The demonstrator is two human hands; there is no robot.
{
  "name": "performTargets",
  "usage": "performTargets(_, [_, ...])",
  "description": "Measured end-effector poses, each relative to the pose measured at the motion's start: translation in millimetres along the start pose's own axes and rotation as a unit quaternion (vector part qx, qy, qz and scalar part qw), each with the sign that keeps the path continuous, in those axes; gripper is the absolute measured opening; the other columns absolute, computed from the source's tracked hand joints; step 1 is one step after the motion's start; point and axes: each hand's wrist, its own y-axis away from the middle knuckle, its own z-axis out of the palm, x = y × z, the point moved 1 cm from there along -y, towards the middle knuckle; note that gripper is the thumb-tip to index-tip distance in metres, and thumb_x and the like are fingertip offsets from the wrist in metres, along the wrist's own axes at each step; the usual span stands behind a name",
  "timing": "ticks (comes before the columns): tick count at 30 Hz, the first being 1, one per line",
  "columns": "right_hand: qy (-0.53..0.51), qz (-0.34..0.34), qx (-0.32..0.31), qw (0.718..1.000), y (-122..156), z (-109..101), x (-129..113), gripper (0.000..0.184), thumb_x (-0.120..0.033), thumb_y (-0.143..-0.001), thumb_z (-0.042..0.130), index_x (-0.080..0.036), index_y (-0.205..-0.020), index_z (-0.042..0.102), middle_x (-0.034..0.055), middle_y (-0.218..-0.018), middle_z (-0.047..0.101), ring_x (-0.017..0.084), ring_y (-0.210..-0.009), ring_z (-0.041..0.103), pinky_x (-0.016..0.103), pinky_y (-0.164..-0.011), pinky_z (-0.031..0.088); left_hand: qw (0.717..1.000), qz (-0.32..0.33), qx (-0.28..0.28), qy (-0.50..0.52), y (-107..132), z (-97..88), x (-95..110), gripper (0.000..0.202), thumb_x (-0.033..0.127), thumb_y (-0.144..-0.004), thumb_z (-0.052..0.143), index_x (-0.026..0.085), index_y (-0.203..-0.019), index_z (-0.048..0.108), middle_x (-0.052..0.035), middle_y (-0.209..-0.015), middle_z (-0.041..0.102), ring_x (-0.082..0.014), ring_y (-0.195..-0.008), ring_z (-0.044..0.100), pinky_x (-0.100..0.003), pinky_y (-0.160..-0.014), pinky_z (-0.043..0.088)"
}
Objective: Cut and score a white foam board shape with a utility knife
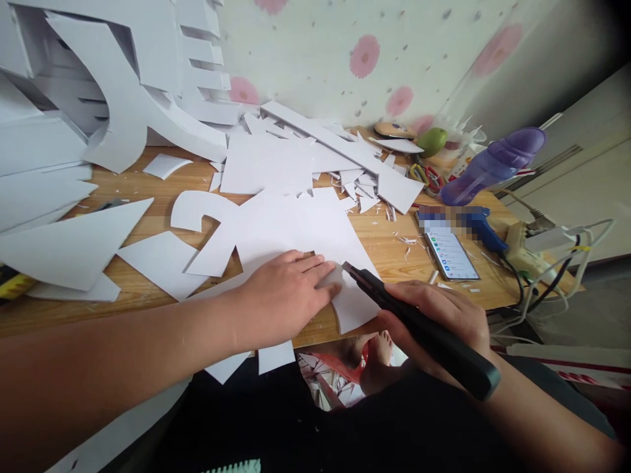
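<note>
Two hands [283,295], one black cutter [428,332], one phone [451,253], one purple bottle [495,167], one green fruit [432,142], one blue glue gun [493,241], many white pieces [296,226] (too overlapped to count)

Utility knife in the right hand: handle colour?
The utility knife handle is black; head view shows it best.

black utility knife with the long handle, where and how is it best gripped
Probably around the middle of the long handle of the black utility knife, coming from the right, as the right hand does. The handle slants toward the lower right, while the grey blade tip at the other end sits close to the left hand.
</note>
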Motion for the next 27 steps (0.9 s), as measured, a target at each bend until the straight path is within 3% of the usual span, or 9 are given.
performTargets(17, [0.045, -0.009, 0.000, 0.999, 41.5, -25.1, -24.4, 0.026, -0.016, -0.081, 0.064, -0.020, -0.107, 0.060, 0.0071, -0.080, 0.075, 0.021, -0.068, 0.073, 0.029, -0.062, 0.060, 0.998, 0.016, 0.001, -0.059, -0.8, -1.0, -0.7, 0.039, 0.020, -0.092, 0.048, 0.023, -0.130, 0.055, -0.0108, -0.143, 0.051, -0.0280, -0.130, 0.050, -0.046, -0.098, 0.045])
performTargets(21, [0.058, 0.000, 0.002, 0.998, 55.9, -29.8, -27.9, 0.032, -0.016, -0.078, 0.069, -0.018, -0.110, 0.062, 0.0080, -0.088, 0.076, 0.022, -0.076, 0.074, 0.029, -0.073, 0.062, 0.997, 0.024, 0.018, -0.069, 0.5, -0.2, -1.4, 0.037, 0.021, -0.093, 0.046, 0.023, -0.129, 0.056, -0.0105, -0.141, 0.053, -0.0275, -0.128, 0.052, -0.046, -0.097, 0.046])
performTargets(27, [0.051, 0.008, 0.018, 0.999, 69.9, -29.1, -33.3, 0.031, -0.011, -0.077, 0.066, -0.014, -0.108, 0.063, 0.0087, -0.088, 0.075, 0.019, -0.076, 0.073, 0.027, -0.073, 0.060, 0.995, 0.038, 0.054, -0.077, 2.8, 4.0, -4.3, 0.037, 0.021, -0.092, 0.049, 0.023, -0.129, 0.055, -0.0096, -0.139, 0.055, -0.0270, -0.127, 0.052, -0.043, -0.099, 0.043])
